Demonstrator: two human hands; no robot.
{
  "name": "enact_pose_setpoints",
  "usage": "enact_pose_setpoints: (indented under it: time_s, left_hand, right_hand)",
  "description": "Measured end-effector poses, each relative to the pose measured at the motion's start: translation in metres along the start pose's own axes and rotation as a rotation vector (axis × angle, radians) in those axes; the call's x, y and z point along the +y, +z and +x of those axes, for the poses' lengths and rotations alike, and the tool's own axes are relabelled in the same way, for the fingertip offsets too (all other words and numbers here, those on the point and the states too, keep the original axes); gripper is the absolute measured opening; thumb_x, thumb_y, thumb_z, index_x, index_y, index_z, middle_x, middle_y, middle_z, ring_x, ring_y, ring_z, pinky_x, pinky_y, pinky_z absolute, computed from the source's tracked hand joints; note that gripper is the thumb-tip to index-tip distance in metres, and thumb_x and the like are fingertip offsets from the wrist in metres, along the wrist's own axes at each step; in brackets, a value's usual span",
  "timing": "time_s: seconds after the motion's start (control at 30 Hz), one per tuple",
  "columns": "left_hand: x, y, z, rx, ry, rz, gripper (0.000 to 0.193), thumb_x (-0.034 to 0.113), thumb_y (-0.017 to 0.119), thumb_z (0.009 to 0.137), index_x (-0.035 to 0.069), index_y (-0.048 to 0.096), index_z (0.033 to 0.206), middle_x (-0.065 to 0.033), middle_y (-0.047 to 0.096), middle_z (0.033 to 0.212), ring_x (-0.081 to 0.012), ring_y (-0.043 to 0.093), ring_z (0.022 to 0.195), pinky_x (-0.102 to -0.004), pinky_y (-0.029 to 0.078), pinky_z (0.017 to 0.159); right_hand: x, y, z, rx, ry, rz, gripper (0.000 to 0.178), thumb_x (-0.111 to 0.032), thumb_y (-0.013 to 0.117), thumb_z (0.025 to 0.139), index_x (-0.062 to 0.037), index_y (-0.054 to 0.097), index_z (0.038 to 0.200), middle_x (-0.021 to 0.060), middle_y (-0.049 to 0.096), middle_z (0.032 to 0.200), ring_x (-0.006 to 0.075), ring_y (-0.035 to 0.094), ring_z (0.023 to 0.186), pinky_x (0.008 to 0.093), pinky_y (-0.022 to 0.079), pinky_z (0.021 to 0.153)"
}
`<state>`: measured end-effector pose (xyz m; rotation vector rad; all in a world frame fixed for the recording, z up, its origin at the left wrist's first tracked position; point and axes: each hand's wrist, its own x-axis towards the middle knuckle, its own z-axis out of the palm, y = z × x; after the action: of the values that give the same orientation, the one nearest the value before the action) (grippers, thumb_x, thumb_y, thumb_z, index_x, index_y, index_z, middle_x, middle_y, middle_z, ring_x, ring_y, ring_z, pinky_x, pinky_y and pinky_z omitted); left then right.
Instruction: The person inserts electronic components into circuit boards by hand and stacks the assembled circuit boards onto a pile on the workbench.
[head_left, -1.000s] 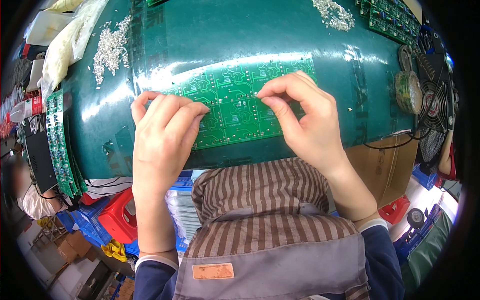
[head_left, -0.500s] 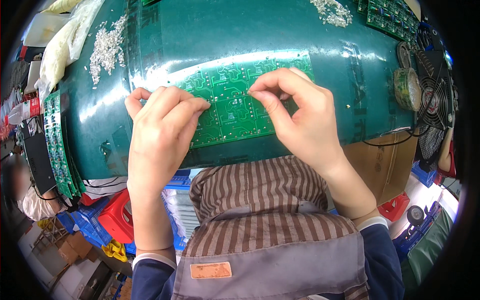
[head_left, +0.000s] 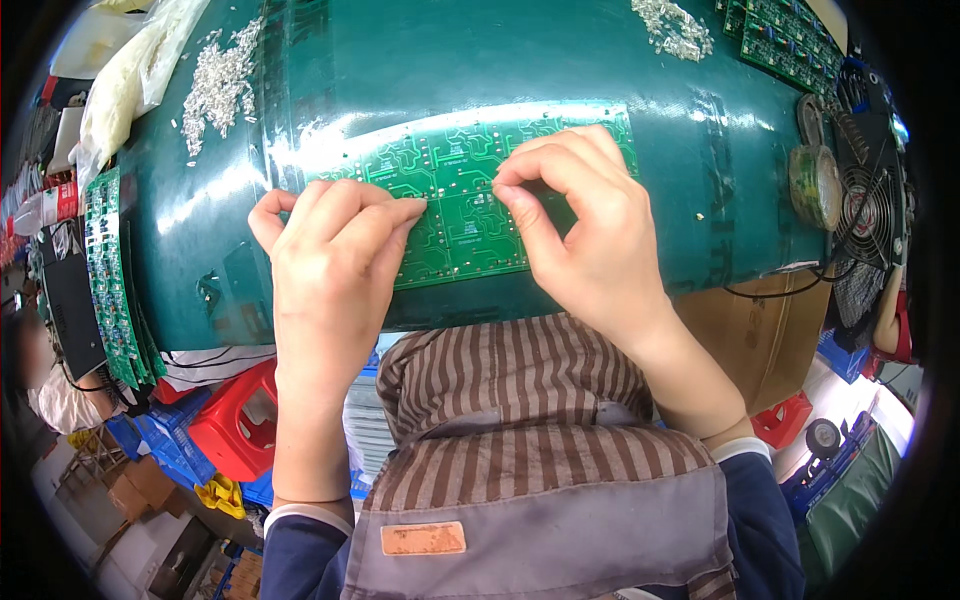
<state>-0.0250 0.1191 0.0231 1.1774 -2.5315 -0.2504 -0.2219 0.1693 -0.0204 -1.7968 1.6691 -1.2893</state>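
Note:
A green printed circuit board (head_left: 470, 228) lies flat on the green work mat (head_left: 450, 60) in front of me, its lower edge towards my body. Over its left part, my left hand (head_left: 335, 255) is closed, with thumb and index finger pinched at the board's surface. My right hand (head_left: 592, 225) covers the right part, index finger and thumb tips meeting just above the board's middle. Whatever sits in either pinch is too small to make out. Small parts dot the board along its traces.
Loose piles of tiny clear parts lie at the far left (head_left: 220, 85) and far right (head_left: 672, 28). Stacked circuit boards (head_left: 108, 270) stand at the left edge, more boards (head_left: 785, 45) at the back right. A tape roll (head_left: 815, 185) and a fan (head_left: 865, 210) are at the right.
Both hands stay pinched over the board. My left fingertips have shifted slightly relative to the board, and my right hand has moved a little left. The whole view has tilted slightly.

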Motion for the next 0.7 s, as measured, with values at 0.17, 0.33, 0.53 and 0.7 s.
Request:
enact_pose_setpoints:
  time_s: [0.17, 0.33, 0.53, 0.7]
  left_hand:
    - [-0.009, 0.01, -0.003, 0.089, 0.038, -0.095, 0.012, 0.006, 0.076, 0.078, 0.012, 0.075, 0.089, 0.0029, 0.063, 0.082, -0.0163, 0.059, 0.078, -0.0372, 0.033, 0.084]
    - [-0.012, 0.014, -0.006, 0.111, -0.005, -0.167, 0.012, 0.008, 0.077, 0.078, 0.014, 0.076, 0.088, 0.0033, 0.063, 0.082, -0.0159, 0.059, 0.079, -0.037, 0.033, 0.084]
    - [-0.013, 0.011, -0.007, 0.107, -0.034, -0.178, 0.014, 0.008, 0.078, 0.078, 0.012, 0.077, 0.091, 0.0019, 0.065, 0.082, -0.0158, 0.061, 0.08, -0.0345, 0.035, 0.084]
    - [-0.03, 0.006, -0.009, 0.182, -0.154, -0.264, 0.011, 0.008, 0.078, 0.08, 0.011, 0.077, 0.09, -0.0021, 0.072, 0.085, -0.0188, 0.067, 0.082, -0.0321, 0.04, 0.085]
  right_hand:
    - [-0.002, -0.002, 0.001, -0.016, 0.016, -0.003, 0.008, 0.0, 0.07, 0.079, -0.0041, 0.065, 0.083, 0.0081, 0.066, 0.087, 0.029, 0.059, 0.091, 0.0393, 0.047, 0.083]
    - [-0.003, 0.0, 0.001, -0.022, 0.012, -0.017, 0.008, 0.0, 0.072, 0.078, -0.0038, 0.066, 0.083, 0.0078, 0.067, 0.088, 0.028, 0.06, 0.09, 0.0388, 0.047, 0.083]
    - [-0.005, 0.001, 0.002, -0.023, 0.017, -0.045, 0.009, 0.001, 0.072, 0.078, -0.0035, 0.065, 0.083, 0.0087, 0.066, 0.087, 0.0282, 0.059, 0.09, 0.0387, 0.047, 0.082]
    - [-0.006, 0.0, 0.002, -0.029, -0.011, -0.087, 0.013, 0.002, 0.072, 0.077, -0.0053, 0.065, 0.085, 0.0074, 0.065, 0.088, 0.0271, 0.059, 0.089, 0.0383, 0.046, 0.081]
